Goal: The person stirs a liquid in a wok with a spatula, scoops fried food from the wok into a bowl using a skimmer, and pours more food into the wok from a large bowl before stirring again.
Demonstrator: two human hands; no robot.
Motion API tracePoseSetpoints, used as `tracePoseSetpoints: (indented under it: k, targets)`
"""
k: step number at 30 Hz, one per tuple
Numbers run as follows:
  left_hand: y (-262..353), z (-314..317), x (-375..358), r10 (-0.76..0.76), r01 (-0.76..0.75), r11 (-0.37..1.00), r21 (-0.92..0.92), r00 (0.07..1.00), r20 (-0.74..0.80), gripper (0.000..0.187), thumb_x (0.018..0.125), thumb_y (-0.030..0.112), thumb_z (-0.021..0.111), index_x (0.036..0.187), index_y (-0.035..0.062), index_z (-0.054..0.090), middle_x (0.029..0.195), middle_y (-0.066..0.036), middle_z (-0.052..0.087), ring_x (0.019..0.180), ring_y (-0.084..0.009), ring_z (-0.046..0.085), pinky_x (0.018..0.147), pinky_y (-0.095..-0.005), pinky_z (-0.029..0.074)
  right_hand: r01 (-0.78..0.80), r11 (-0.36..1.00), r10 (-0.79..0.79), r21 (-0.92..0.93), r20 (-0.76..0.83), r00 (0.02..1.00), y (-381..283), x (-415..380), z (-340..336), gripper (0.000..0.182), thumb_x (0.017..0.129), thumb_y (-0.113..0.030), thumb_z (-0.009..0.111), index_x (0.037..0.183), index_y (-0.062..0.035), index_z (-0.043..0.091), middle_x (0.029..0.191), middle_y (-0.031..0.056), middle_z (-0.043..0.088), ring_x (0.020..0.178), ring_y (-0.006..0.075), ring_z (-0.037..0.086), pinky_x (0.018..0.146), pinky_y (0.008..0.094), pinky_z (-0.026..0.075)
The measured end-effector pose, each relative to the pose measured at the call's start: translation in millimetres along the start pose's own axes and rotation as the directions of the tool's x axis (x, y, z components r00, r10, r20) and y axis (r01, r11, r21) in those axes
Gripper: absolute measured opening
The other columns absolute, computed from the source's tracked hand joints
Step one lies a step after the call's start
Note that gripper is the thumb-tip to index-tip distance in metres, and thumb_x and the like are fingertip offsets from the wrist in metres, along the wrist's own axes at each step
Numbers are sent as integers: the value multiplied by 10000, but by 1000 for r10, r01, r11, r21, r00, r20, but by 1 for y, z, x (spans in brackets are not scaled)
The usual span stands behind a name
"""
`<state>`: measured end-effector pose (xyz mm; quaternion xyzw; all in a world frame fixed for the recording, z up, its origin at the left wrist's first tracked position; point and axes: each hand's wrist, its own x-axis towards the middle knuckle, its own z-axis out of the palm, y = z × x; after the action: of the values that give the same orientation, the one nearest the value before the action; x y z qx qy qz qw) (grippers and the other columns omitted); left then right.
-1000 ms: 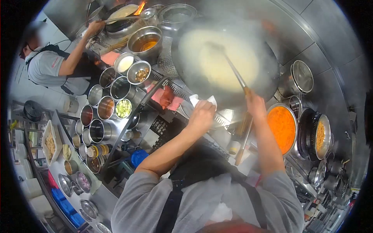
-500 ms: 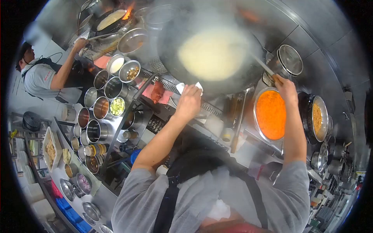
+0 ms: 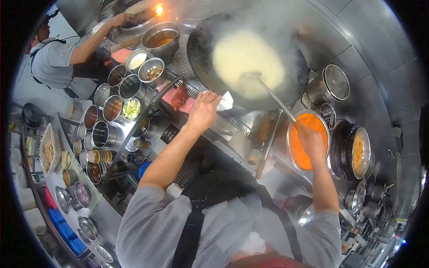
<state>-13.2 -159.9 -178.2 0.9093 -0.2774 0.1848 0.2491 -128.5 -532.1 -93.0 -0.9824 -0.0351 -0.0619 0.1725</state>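
Observation:
A large black wok (image 3: 203, 58) steams at the top middle, with a pale yellow mass (image 3: 243, 58) in it. My left hand (image 3: 203, 109) grips a white cloth (image 3: 223, 102) at the wok's near rim. My right hand (image 3: 310, 140) holds the long handle of a ladle (image 3: 275, 99). The ladle's bowl rests in the pale food. My right hand hovers over a metal bowl of orange sauce (image 3: 300, 147).
Several round metal tins of ingredients (image 3: 129, 87) line a rack on the left. A lidded pot (image 3: 335, 82) and a pan of yellow food (image 3: 357, 152) stand on the right. Another person (image 3: 58, 62) works at a flaming burner (image 3: 157, 9) top left.
My right hand came back from the right and down over the orange bowl. The ladle's bowl went back into the wok's food. My left hand stayed at the rim with the cloth.

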Motion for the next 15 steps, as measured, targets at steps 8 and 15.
tracePoseSetpoints:
  k: [8, 15]
  targets:
    - [-5, 6, 0, -18, 18, 1000, -24, 1000, 24, 304, 751, 25, 527, 1048, 11, 591, 1057, -124, 597, 1137, -297, 524, 1012, -448, 370, -163, 980, 172, -117, 73, 982, -28, 101, 89, 398, 873, -208, 525, 1266, -246, 476, 864, 247, 621, 853, 432, 600, 762, 512, 475]
    - [-5, 10, -2, -45, 45, 998, -53, 999, -8, 300, 743, 36, 544, 1038, 23, 595, 1055, -132, 597, 1143, -294, 522, 1013, -426, 373, -288, 932, 296, -219, 6, 955, 4, 181, 95, 433, 871, -260, 534, 1292, -185, 469, 979, 200, 644, 890, 427, 607, 798, 513, 487]
